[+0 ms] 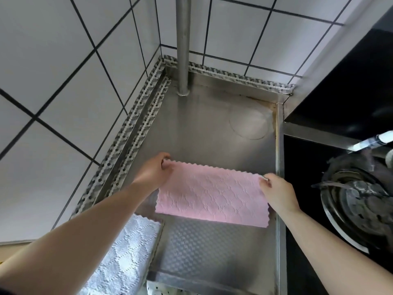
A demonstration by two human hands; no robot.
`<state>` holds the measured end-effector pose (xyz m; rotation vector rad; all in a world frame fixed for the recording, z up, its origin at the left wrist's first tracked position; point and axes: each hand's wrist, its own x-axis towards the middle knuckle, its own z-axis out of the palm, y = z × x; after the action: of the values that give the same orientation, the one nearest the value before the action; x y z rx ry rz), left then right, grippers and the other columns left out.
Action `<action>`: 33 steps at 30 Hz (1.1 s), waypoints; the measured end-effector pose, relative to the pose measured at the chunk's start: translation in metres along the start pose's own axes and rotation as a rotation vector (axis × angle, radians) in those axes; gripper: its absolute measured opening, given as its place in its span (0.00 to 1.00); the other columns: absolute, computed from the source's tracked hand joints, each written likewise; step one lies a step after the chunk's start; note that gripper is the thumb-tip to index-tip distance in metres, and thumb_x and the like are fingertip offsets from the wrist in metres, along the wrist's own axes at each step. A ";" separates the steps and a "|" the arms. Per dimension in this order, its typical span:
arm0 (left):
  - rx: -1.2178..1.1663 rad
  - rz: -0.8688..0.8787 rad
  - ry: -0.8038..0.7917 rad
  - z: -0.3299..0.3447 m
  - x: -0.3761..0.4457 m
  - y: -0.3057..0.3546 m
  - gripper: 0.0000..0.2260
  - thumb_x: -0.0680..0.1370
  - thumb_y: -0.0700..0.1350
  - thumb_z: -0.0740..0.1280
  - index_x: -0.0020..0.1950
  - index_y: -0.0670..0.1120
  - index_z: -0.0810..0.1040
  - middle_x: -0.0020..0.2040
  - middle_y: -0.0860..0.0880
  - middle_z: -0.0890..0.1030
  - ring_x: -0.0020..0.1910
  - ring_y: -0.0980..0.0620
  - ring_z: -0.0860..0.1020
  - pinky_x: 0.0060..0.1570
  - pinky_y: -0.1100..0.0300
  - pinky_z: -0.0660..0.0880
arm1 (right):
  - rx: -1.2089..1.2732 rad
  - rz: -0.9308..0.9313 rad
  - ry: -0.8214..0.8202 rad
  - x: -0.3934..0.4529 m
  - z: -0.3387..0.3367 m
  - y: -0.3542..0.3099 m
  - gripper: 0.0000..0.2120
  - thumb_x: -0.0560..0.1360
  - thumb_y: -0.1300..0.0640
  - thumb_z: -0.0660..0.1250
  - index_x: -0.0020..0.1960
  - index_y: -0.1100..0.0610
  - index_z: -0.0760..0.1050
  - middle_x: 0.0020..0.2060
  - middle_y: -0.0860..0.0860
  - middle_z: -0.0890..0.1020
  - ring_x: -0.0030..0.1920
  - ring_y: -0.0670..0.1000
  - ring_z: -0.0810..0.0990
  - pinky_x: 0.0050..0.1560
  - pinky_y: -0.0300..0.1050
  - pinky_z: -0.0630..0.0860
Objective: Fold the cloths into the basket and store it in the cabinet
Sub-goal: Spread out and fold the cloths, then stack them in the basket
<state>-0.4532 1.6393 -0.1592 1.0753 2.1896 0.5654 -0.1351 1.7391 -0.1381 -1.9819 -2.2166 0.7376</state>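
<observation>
The pink cloth (211, 193) is stretched long from left to right above the shiny metal counter (208, 124). The left hand (154, 170) pinches its far left corner and the right hand (276, 191) pinches its far right corner. Its edges are wavy and its face is bumpy. A white cloth (125, 258) lies near, by the left arm. Behind the pink cloth the counter is bare up to the pipe (182, 45).

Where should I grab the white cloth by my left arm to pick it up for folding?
Pinch the white cloth at its far scalloped corner, coming from above on the counter side. It lies flat, and your left arm covers its near-left part, so that corner is the freest edge.
</observation>
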 end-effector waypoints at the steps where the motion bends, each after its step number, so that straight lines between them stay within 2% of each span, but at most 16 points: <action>1: -0.001 -0.008 -0.019 -0.001 -0.001 0.002 0.17 0.76 0.49 0.66 0.65 0.52 0.71 0.59 0.50 0.79 0.49 0.51 0.76 0.41 0.62 0.70 | 0.003 0.003 -0.004 0.000 0.000 0.001 0.10 0.78 0.53 0.60 0.52 0.57 0.76 0.44 0.54 0.83 0.45 0.57 0.80 0.45 0.49 0.77; 3: 0.054 0.041 0.013 -0.004 -0.006 0.007 0.20 0.76 0.49 0.67 0.66 0.49 0.71 0.60 0.49 0.77 0.53 0.49 0.75 0.48 0.61 0.71 | 0.014 -0.009 0.024 -0.004 -0.001 0.000 0.09 0.77 0.53 0.63 0.54 0.56 0.76 0.46 0.53 0.81 0.45 0.55 0.80 0.45 0.49 0.77; 7: 0.282 0.365 0.218 0.000 -0.028 0.019 0.17 0.76 0.47 0.64 0.64 0.43 0.75 0.63 0.44 0.75 0.63 0.42 0.72 0.61 0.49 0.70 | 0.007 -0.224 0.246 -0.014 0.001 -0.011 0.15 0.71 0.59 0.70 0.58 0.58 0.77 0.56 0.56 0.76 0.56 0.58 0.76 0.58 0.51 0.72; 9: 0.309 0.531 0.168 0.015 -0.041 0.032 0.18 0.74 0.42 0.62 0.63 0.43 0.76 0.66 0.43 0.74 0.66 0.43 0.71 0.64 0.46 0.68 | -0.031 -0.362 0.255 -0.023 0.011 -0.030 0.17 0.69 0.61 0.71 0.58 0.60 0.78 0.60 0.57 0.77 0.60 0.60 0.75 0.60 0.53 0.70; 11: 0.419 0.603 0.009 0.039 -0.052 0.043 0.22 0.74 0.38 0.60 0.68 0.45 0.72 0.72 0.46 0.68 0.71 0.47 0.66 0.71 0.49 0.59 | -0.057 -0.482 0.214 -0.030 0.029 -0.053 0.19 0.69 0.63 0.71 0.60 0.60 0.77 0.62 0.59 0.76 0.63 0.61 0.74 0.62 0.55 0.70; 14: 0.525 0.588 -0.103 0.071 -0.064 0.051 0.24 0.78 0.46 0.54 0.75 0.48 0.61 0.76 0.50 0.60 0.75 0.53 0.56 0.74 0.54 0.45 | -0.157 -0.490 -0.016 -0.042 0.064 -0.075 0.23 0.76 0.59 0.60 0.71 0.60 0.65 0.72 0.57 0.65 0.74 0.56 0.59 0.72 0.53 0.56; 15: 0.536 0.564 -0.120 0.076 -0.067 0.051 0.24 0.78 0.48 0.55 0.75 0.47 0.62 0.75 0.50 0.62 0.75 0.52 0.57 0.74 0.53 0.46 | -0.202 -0.454 -0.057 -0.045 0.075 -0.075 0.25 0.78 0.57 0.57 0.74 0.59 0.59 0.75 0.54 0.59 0.76 0.53 0.53 0.73 0.52 0.50; 16: 0.548 0.570 -0.092 0.078 -0.071 0.050 0.24 0.77 0.49 0.58 0.73 0.46 0.66 0.73 0.49 0.66 0.74 0.50 0.61 0.74 0.50 0.53 | -0.223 -0.428 -0.066 -0.049 0.082 -0.073 0.26 0.79 0.55 0.55 0.76 0.58 0.55 0.76 0.52 0.55 0.77 0.52 0.50 0.74 0.53 0.48; 18: 0.585 0.630 -0.012 0.082 -0.076 0.044 0.22 0.75 0.48 0.60 0.67 0.43 0.74 0.68 0.46 0.73 0.69 0.46 0.69 0.67 0.44 0.66 | -0.233 -0.434 -0.024 -0.053 0.085 -0.065 0.26 0.78 0.53 0.56 0.75 0.56 0.59 0.75 0.52 0.60 0.76 0.53 0.54 0.73 0.58 0.54; 19: 0.602 0.644 -0.004 0.082 -0.077 0.039 0.22 0.76 0.48 0.56 0.67 0.43 0.73 0.69 0.45 0.72 0.70 0.44 0.68 0.67 0.42 0.66 | -0.270 -0.447 0.000 -0.054 0.085 -0.060 0.26 0.77 0.49 0.54 0.74 0.56 0.62 0.74 0.52 0.62 0.75 0.54 0.57 0.72 0.60 0.56; 22: 0.626 0.585 -0.034 0.081 -0.076 0.029 0.26 0.79 0.52 0.46 0.76 0.45 0.56 0.77 0.46 0.52 0.76 0.44 0.52 0.74 0.44 0.45 | -0.432 -0.432 -0.007 -0.047 0.075 -0.037 0.33 0.75 0.38 0.45 0.76 0.52 0.55 0.76 0.50 0.56 0.76 0.52 0.52 0.74 0.58 0.50; 24: 0.668 0.514 -0.041 0.079 -0.072 0.023 0.28 0.79 0.58 0.41 0.77 0.50 0.42 0.76 0.48 0.39 0.76 0.47 0.39 0.73 0.48 0.33 | -0.435 -0.397 -0.009 -0.044 0.069 -0.023 0.35 0.73 0.35 0.47 0.76 0.51 0.55 0.76 0.50 0.55 0.76 0.51 0.53 0.74 0.59 0.51; 27: 0.734 0.433 -0.071 0.078 -0.067 0.016 0.30 0.75 0.64 0.33 0.72 0.53 0.27 0.72 0.49 0.27 0.71 0.48 0.26 0.69 0.48 0.26 | -0.432 -0.367 -0.036 -0.043 0.062 -0.007 0.36 0.74 0.35 0.54 0.77 0.49 0.51 0.77 0.49 0.50 0.77 0.50 0.47 0.75 0.59 0.45; 29: 0.759 0.397 -0.095 0.076 -0.064 0.017 0.31 0.73 0.66 0.31 0.69 0.53 0.24 0.70 0.49 0.24 0.69 0.48 0.23 0.69 0.47 0.26 | -0.464 -0.356 -0.042 -0.042 0.059 0.000 0.36 0.75 0.33 0.49 0.77 0.48 0.46 0.77 0.49 0.46 0.77 0.49 0.43 0.74 0.58 0.41; 31: 0.776 0.369 -0.123 0.075 -0.064 0.019 0.31 0.74 0.66 0.33 0.70 0.53 0.25 0.71 0.48 0.25 0.68 0.48 0.22 0.69 0.46 0.27 | -0.486 -0.350 -0.049 -0.042 0.055 0.000 0.36 0.75 0.33 0.47 0.77 0.48 0.44 0.77 0.49 0.44 0.77 0.49 0.41 0.74 0.58 0.38; 33: 0.735 0.409 -0.158 0.070 -0.068 0.027 0.32 0.77 0.66 0.40 0.74 0.52 0.31 0.73 0.48 0.29 0.70 0.49 0.26 0.70 0.47 0.28 | -0.454 -0.370 -0.032 -0.042 0.052 -0.005 0.35 0.75 0.36 0.53 0.77 0.50 0.49 0.77 0.51 0.48 0.77 0.50 0.45 0.73 0.59 0.39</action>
<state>-0.3583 1.6064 -0.1690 1.8957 2.0759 -0.1992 -0.1520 1.6833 -0.1715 -1.6242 -2.8531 0.2364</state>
